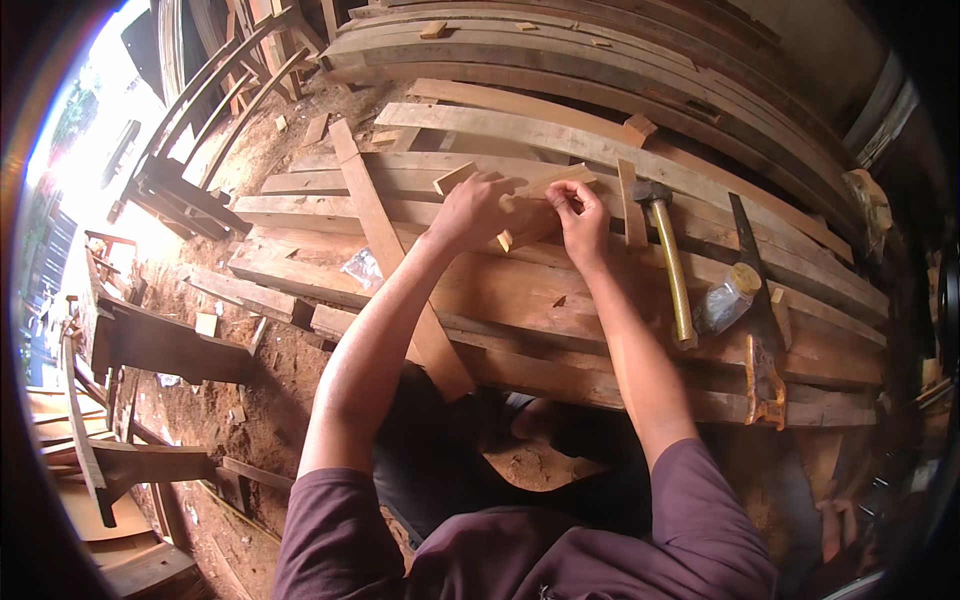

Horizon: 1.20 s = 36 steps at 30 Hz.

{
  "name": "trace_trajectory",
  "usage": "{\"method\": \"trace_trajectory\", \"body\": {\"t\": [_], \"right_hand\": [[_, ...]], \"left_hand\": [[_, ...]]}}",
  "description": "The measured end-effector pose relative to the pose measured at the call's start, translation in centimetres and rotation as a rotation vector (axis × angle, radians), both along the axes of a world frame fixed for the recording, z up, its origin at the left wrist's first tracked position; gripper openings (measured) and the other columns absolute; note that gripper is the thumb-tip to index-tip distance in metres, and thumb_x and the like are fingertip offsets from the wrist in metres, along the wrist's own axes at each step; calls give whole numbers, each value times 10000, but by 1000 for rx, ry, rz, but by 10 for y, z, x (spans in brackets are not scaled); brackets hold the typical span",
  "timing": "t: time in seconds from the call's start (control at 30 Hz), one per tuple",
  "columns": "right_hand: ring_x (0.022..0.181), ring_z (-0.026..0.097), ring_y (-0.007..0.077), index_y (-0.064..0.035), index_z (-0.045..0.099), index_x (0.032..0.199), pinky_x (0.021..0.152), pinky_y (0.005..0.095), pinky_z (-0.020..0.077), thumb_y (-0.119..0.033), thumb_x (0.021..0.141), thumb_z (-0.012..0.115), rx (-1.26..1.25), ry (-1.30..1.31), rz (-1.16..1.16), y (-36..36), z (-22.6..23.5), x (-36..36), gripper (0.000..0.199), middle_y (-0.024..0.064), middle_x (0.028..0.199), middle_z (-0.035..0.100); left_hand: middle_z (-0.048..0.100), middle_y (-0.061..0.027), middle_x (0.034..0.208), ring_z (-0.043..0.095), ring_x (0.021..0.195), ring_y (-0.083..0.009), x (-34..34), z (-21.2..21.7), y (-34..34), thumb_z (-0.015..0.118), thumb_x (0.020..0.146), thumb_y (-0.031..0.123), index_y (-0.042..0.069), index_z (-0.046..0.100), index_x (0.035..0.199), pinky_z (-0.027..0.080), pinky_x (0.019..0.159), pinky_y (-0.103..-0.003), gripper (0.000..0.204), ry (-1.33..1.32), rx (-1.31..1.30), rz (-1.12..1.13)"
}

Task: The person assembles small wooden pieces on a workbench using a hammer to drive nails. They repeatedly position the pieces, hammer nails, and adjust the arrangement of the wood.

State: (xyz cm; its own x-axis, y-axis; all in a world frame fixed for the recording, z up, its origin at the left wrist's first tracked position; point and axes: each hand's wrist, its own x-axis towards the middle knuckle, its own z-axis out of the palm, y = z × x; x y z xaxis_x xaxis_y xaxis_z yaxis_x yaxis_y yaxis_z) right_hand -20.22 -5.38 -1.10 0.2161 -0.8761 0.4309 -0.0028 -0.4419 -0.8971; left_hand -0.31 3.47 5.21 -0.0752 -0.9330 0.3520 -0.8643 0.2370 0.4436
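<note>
At frame centre, the left hand [470,212] pins a small wooden piece [535,205] against the stacked planks [520,290], steadying it; the right hand [580,218] pinches its edge, hammer [668,255] lying nearby.

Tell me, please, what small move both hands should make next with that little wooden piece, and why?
Probably steady it first: the left hand and right hand both pinch the small wooden piece above the planks. The hammer lies just right of the right hand, within easy reach once the piece sits firm.
</note>
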Motion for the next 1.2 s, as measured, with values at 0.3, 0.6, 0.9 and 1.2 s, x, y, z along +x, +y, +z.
{"method": "trace_trajectory", "body": {"t": [0.3, 0.6, 0.9, 1.2], "right_hand": [[883, 759, 148, -4, 725, 1174, 844, 278, 560, -136, 1036, 767, 68, -19, -136, -18, 7, -39, 195, 43, 975, 756], [874, 746, 144, -4, 717, 1194, 847, 279, 560, -156, 1041, 766, 96, -43, -153, -17, 1, -51, 221, 48, 998, 745], [832, 753, 127, -23, 731, 1187, 775, 272, 535, -193, 1044, 754, 81, -126, -161, -7, -12, -66, 224, 32, 948, 741], [783, 723, 117, -20, 721, 1199, 755, 263, 542, -197, 1037, 773, 132, -111, -105, 5, 1, -66, 246, 9, 910, 714]], "left_hand": [[679, -156, 1291, 623, 1285, -343, 2, -25, -6, 886, 750, 620, 35, 672, 1346, 526, 1019, -489, 862, -175, -72, 90], [635, -232, 1292, 617, 1274, -397, 4, -31, -10, 833, 801, 660, 8, 683, 1270, 517, 1066, -505, 818, -148, -26, 182], [458, -370, 1561, 497, 1448, -476, 12, -33, -8, 923, 710, 618, -16, 574, 1425, 448, 1199, -530, 1017, -112, 129, 166], [551, -268, 1360, 569, 1332, -453, 12, -46, -13, 955, 695, 584, -77, 546, 1408, 485, 1136, -499, 1055, 15, 132, 178]]}}
